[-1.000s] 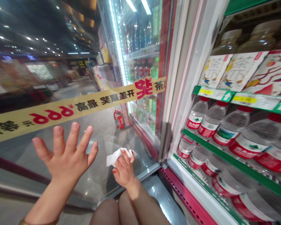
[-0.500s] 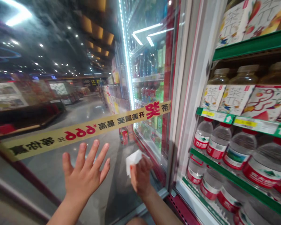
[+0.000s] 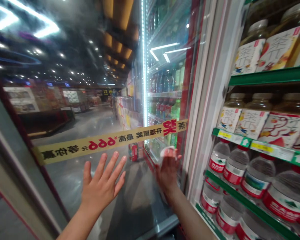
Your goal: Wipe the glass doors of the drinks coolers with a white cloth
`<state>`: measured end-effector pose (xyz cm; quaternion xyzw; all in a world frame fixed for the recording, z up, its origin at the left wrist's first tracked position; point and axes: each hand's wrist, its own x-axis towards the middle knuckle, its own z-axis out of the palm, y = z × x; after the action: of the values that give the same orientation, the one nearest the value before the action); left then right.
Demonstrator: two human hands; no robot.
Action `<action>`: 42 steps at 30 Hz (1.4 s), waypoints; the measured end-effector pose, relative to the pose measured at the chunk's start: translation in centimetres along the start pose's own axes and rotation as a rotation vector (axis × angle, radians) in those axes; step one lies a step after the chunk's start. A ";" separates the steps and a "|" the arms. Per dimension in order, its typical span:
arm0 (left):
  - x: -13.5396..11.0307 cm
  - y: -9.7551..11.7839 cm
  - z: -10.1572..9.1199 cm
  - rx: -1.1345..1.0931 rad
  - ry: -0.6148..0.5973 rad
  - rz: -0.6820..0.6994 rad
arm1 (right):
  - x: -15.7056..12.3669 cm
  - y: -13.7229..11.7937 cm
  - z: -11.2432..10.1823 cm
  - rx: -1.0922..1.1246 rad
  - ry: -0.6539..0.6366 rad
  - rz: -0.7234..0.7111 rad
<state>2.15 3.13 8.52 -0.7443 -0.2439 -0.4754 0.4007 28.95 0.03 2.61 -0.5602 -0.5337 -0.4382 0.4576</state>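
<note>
My left hand (image 3: 102,183) lies spread against the glass door (image 3: 130,186), fingers apart, just below a yellow tape strip (image 3: 107,145) with mirrored lettering. My right hand (image 3: 168,171) is near the hinge side of the same pane, somewhat blurred. It presses a white wipe (image 3: 165,151) to the glass, and most of the wipe is hidden behind the fingers. I cannot tell whether it is paper or cloth.
On the right, an open cooler holds tea bottles (image 3: 252,115) and red-capped water bottles (image 3: 236,163) on green-edged shelves (image 3: 270,76). The door frame (image 3: 202,83) stands between. Through the glass show another lit cooler (image 3: 162,83) and a shiny floor (image 3: 90,121).
My right hand has moved up and to the right across the glass with the white wipe. My left hand stays spread on the pane. The view has shifted, so the door appears further right.
</note>
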 end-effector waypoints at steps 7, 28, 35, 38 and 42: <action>0.0 0.0 0.1 0.007 0.005 -0.005 | 5.8 -2.8 0.3 0.077 -0.068 -0.162; -0.8 -2.4 -1.3 0.075 0.059 -0.277 | 9.5 -0.3 -0.5 0.050 0.010 -0.281; -1.1 -2.6 -1.1 0.082 0.078 -0.268 | 10.2 -5.6 -0.5 0.166 -0.099 -0.623; -1.0 -2.6 -1.6 0.090 0.076 -0.248 | 11.4 -3.1 -0.9 0.191 -0.039 -0.642; -0.9 -2.8 -1.9 0.112 0.100 -0.247 | 18.2 -2.2 -0.7 0.098 0.058 -0.279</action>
<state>-1.26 3.12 9.12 -0.6603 -0.3394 -0.5434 0.3919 27.59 2.98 20.63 -0.4446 -0.6136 -0.4871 0.4342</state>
